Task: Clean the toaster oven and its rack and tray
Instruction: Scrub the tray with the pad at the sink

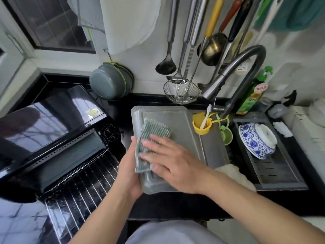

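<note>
The grey metal tray [182, 120] is tilted over the sink, its near end towards me. My left hand [130, 166] grips its left edge from below. My right hand [168, 161] lies flat with spread fingers on a green striped cloth [151, 136] and presses it against the tray's face. The black toaster oven [52, 127] stands on the counter at the left with its door open. Its wire rack [84, 191] lies on the open door, sticking out towards me.
A curved tap [233, 74] arches over the sink. A blue and white bowl [255, 140] sits in a grey drain basket [274, 171] at the right. A yellow cup holds a toothbrush [202, 125]. Green dish soap [251, 95] stands behind. Ladles and a strainer [181, 90] hang on the wall.
</note>
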Demonstrator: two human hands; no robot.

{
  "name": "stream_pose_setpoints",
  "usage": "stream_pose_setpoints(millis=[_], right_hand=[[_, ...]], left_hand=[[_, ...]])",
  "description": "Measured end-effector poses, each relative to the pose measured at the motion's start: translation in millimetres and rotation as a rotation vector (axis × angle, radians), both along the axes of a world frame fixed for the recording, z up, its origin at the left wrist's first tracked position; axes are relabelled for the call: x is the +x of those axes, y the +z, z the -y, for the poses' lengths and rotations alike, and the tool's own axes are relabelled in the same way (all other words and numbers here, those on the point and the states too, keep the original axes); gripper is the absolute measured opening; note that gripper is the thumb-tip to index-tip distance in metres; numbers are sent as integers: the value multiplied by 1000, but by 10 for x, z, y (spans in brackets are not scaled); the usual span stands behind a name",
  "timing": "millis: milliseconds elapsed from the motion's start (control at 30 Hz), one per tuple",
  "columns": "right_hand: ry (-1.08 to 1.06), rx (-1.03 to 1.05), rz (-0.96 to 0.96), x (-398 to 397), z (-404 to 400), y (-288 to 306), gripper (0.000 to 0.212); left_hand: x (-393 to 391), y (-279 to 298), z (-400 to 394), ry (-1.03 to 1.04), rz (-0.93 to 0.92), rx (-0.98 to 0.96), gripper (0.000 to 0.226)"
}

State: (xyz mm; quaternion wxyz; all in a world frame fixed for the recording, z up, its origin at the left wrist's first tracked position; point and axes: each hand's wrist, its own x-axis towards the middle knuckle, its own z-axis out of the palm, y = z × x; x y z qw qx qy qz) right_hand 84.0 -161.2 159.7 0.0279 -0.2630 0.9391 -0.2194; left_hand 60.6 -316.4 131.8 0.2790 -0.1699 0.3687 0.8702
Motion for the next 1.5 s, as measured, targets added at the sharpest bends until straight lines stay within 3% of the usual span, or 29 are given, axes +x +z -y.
stream_pose_setpoints(millis=[100, 267, 400, 600, 733, 833, 1000, 1200, 1367, 1500], right_hand=[[-247, 17, 57, -342, -83, 110, 51], [10, 37, 28, 418, 34, -109, 45], [-225, 36, 99, -20, 38, -135, 50], [-366, 123, 73, 582, -322, -262, 52], [-518, -19, 177, -37, -425, -145, 55], [-497, 31, 187, -308, -462, 41, 55], [-346, 213, 120, 635, -233, 113, 60], [-697, 161, 106, -593, -580, 192, 63], [-581, 33, -50, -591, -413, 147, 67], [-340, -9, -254, -464, -170, 178, 60]], left_hand=[[14, 75, -53, 23, -22, 17, 56], [-162, 23, 52, 141, 102, 70, 68], [-56, -27, -73, 110, 136, 123, 62], [-123, 11, 103, 237, 120, 202, 55], [32, 119, -44, 108, 109, 145, 54], [76, 137, -135, 78, 82, 128, 56], [-51, 115, 34, 121, 27, 132, 56], [221, 80, -161, -133, -138, -91, 56], [69, 67, -157, -194, -338, -214, 33], [116, -6, -205, -190, -393, -290, 33]])
